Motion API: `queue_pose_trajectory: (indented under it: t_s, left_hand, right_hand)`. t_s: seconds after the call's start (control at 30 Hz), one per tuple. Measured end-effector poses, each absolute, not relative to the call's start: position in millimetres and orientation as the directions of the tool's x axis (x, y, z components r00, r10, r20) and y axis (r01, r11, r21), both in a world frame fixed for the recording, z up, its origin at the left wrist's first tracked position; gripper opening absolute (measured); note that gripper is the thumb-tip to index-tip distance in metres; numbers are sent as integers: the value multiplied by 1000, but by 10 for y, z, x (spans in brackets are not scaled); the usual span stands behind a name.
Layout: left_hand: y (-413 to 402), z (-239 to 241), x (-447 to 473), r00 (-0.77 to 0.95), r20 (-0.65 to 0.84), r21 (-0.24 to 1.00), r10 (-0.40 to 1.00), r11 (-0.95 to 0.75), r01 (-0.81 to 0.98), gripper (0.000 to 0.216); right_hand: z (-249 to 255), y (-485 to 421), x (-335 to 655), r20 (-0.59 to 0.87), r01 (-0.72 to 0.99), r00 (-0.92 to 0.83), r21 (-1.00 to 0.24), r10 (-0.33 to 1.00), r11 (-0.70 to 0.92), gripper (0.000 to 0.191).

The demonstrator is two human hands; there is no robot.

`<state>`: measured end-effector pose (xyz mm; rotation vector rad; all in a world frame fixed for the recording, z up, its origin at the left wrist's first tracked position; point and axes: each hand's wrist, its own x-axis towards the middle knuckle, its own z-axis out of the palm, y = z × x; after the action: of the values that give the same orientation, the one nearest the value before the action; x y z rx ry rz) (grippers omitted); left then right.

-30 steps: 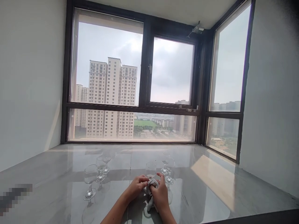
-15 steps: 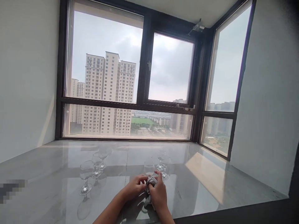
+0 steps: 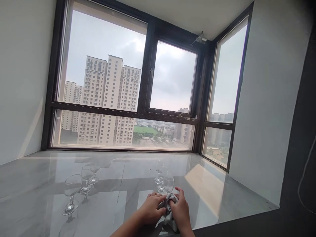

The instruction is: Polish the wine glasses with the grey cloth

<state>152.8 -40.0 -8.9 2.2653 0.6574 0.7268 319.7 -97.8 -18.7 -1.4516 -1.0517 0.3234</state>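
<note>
A clear stemmed wine glass (image 3: 169,183) rises just beyond my fingers, its bowl upward; its stem and foot are hidden by the hands and cloth. My left hand (image 3: 153,208) is closed at the lower part of this glass, though the exact grip is covered. A crumpled grey-white cloth (image 3: 170,219) is gripped in my right hand (image 3: 181,209), bunched around the hidden stem and hanging down below the fingers. Just behind the held glass, two more stemmed glasses (image 3: 158,180) stand upright on the sill.
Three stemmed glasses stand upright in a slanting row at left, the closest glass (image 3: 70,206) nearest me. All are on a glossy grey marble-look sill (image 3: 103,210). A dark-framed window (image 3: 123,149) bounds the back, and a white wall (image 3: 261,131) the right side.
The view has swung to the right. Both hands, with the glass and cloth, have shifted right across the sill, and the held glass now stands in front of the pair behind it.
</note>
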Motion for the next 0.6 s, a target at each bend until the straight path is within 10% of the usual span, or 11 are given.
queue_pose_trajectory:
  t_s: [0.6]
  left_hand:
    - [-516,-29,1541,636,316,508,704,-692,513,64]
  right_hand:
    - [-193,-993,3854,333,407,748,-913,574,-2,58]
